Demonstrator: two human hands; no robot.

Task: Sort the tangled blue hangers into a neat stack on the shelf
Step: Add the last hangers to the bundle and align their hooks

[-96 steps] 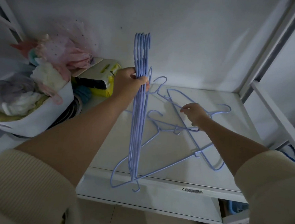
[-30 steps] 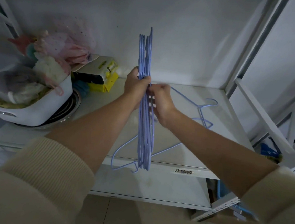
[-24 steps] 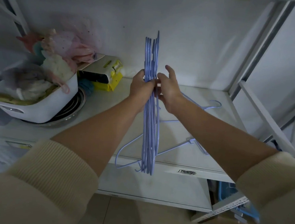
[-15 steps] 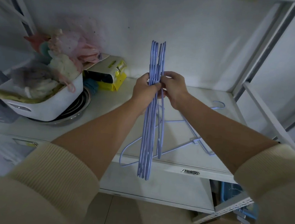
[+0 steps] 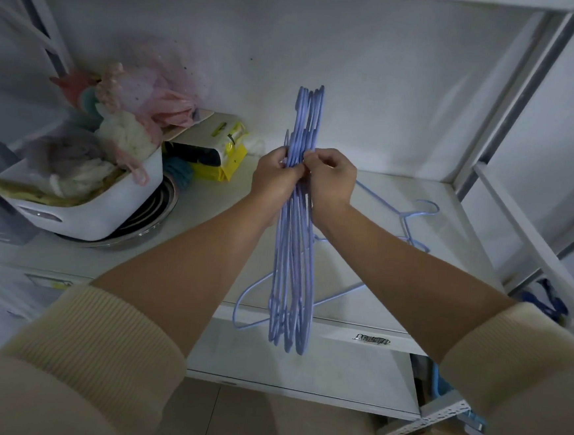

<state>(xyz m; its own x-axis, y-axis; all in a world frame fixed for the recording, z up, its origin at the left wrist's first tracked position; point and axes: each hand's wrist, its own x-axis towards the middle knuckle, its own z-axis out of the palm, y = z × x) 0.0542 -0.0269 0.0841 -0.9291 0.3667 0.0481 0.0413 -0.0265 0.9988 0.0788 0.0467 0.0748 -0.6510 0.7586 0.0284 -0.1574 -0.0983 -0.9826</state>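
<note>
Hangers gathered so far sit in my grip as one bundle of blue hangers point(image 5: 296, 238), held on edge in front of me above the shelf point(image 5: 451, 209). From the head camera, the only view I have, my left hand point(image 5: 274, 182) is closed around the bundle near its upper third, and my right hand point(image 5: 331, 183) is closed on the same spot from the other side, fingertips pinching the wires together.

I judge the step in hand to be squaring up the bundle: the wires splay a little below my grip, and their lower ends hang past the shelf's front edge.

Two jobs remain, I think. At least one loose hanger point(image 5: 412, 220) lies flat on the shelf beyond and to the right of my grip, its hook pointing away from me, partly hidden by my right forearm. My right hand would need to let go and reach for it while my left keeps the bundle tight.

The bundle's long axis runs nearly vertical, one end up toward the back wall and the other down toward me.
</note>
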